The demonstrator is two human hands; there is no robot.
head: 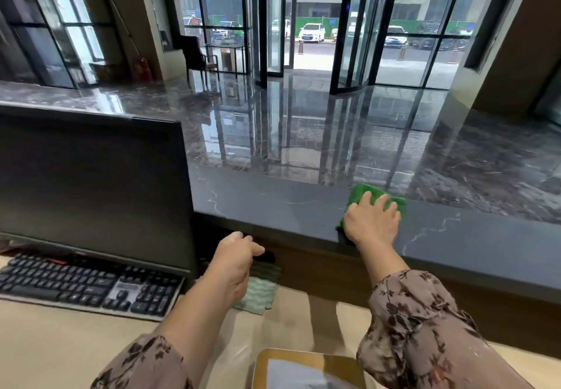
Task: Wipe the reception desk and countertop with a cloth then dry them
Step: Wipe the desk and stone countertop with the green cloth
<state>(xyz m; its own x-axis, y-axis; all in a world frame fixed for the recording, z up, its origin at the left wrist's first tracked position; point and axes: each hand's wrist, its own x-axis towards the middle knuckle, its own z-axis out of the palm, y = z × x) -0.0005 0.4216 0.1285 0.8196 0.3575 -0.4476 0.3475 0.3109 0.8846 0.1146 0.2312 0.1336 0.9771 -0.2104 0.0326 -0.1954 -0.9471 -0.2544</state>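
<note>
Flat and spread, my right hand [372, 221] presses with straight fingers on the green cloth [364, 191], which lies on the dark stone countertop [273, 206] by its front lip, while my left hand [236, 262] curls round a pale cloth [258, 294] hanging over the lower desk [60, 343]. Soft, light and limp, the green cloth will likely bunch on the polished stone unless I bear down through its middle. Its long axis runs across the counter's depth, away from me and slightly rightward.

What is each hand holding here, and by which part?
Right hand presses flat on the green cloth; left hand seems to grip the pale cloth by its top.
</note>
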